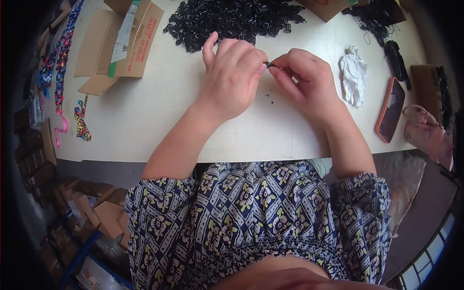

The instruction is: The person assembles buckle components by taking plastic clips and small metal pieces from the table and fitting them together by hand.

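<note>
Between the fingertips of both hands is a small black piece (269, 64), mostly hidden by the fingers, so its exact kind does not show. My left hand (233, 72) pinches one end of it, thumb against forefinger, with the little finger raised. My right hand (305, 77) closes thumb and forefinger on the other end. Just beyond my left hand lies a large heap of small black parts (232, 21), which look like plastic clips or buckles. A few dark crumbs (271, 102) lie on the white table (193, 140) below the hands.
An opened cardboard box (137, 46) stands at the left, near patterned straps (60, 87) and a short yellow-and-black strap (82, 121). At the right are crumpled white paper (354, 76), an orange-edged phone (390, 110) and a pink item (427, 137). More black parts (374, 19) lie far right.
</note>
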`<action>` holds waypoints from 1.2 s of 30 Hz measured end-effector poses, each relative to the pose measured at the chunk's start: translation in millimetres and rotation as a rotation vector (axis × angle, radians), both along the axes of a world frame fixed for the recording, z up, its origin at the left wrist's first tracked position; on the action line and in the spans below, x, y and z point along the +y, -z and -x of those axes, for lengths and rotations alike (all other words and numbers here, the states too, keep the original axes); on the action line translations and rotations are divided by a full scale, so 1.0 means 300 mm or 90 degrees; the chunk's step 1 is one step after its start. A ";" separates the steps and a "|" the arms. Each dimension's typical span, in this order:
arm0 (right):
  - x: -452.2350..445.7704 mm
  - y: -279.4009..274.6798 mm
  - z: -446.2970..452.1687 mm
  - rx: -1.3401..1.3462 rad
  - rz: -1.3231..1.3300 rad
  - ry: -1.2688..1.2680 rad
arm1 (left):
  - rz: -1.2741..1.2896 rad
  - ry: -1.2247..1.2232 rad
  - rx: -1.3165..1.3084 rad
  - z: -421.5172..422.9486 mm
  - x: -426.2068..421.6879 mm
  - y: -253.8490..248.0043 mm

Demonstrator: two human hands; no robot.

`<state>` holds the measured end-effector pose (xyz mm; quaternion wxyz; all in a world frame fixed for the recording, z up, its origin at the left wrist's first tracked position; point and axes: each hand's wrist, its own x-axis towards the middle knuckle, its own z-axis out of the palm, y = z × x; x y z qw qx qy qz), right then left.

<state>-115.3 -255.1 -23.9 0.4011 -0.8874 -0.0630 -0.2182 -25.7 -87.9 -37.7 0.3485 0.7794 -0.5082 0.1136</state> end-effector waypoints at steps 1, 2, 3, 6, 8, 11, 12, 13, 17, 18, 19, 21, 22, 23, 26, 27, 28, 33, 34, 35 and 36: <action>0.000 -0.001 0.001 0.006 0.001 -0.002 | -0.008 -0.004 0.000 0.002 0.001 -0.002; 0.001 -0.004 0.002 0.012 0.003 -0.003 | -0.016 -0.008 0.000 0.003 0.001 -0.005; 0.000 -0.005 0.003 0.018 0.005 -0.005 | -0.026 -0.013 -0.001 0.007 0.001 -0.007; -0.002 -0.005 0.003 0.026 -0.001 -0.005 | -0.058 -0.025 -0.001 0.019 0.000 -0.014; -0.002 -0.007 0.005 0.041 -0.003 -0.007 | -0.081 -0.028 0.003 0.026 0.001 -0.021; 0.003 -0.013 0.004 0.046 -0.008 -0.011 | -0.099 -0.034 -0.006 0.028 0.004 -0.015; 0.003 -0.015 0.006 0.046 -0.010 -0.012 | -0.100 -0.038 -0.014 0.029 0.003 -0.010; 0.003 -0.016 0.006 0.049 -0.012 -0.016 | -0.107 -0.043 -0.016 0.030 0.002 -0.011; 0.000 -0.016 0.008 0.052 -0.016 -0.027 | -0.111 -0.052 -0.013 0.039 0.000 -0.022; 0.001 -0.016 0.009 0.053 -0.017 -0.029 | -0.112 -0.053 -0.010 0.042 0.002 -0.026; 0.002 -0.017 0.010 0.050 -0.020 -0.036 | -0.113 -0.053 -0.006 0.044 0.002 -0.030; 0.000 -0.018 0.013 0.047 -0.024 -0.048 | -0.098 -0.045 0.007 0.050 0.003 -0.036; 0.012 -0.007 -0.003 0.047 -0.019 -0.057 | -0.098 -0.043 0.016 0.036 0.019 -0.029; 0.009 -0.005 -0.004 0.045 -0.013 -0.066 | -0.098 -0.040 0.025 0.037 0.022 -0.034; 0.008 -0.011 0.002 0.083 -0.074 -0.095 | -0.140 -0.009 0.109 0.042 0.036 -0.073; 0.007 -0.014 0.006 0.104 -0.107 -0.105 | -0.157 0.015 0.149 0.040 0.044 -0.087; 0.005 -0.017 0.008 0.116 -0.113 -0.121 | -0.174 0.040 0.190 0.036 0.055 -0.102; 0.020 -0.014 0.006 0.159 -0.170 -0.185 | -0.247 0.113 0.282 0.012 0.102 -0.117; 0.022 -0.011 0.004 0.141 -0.161 -0.194 | -0.243 0.120 0.279 0.012 0.107 -0.104; 0.022 -0.008 0.003 0.126 -0.153 -0.202 | -0.240 0.127 0.278 0.013 0.111 -0.097; 0.019 -0.002 0.007 0.110 -0.143 -0.210 | -0.217 0.121 0.281 0.017 0.110 -0.096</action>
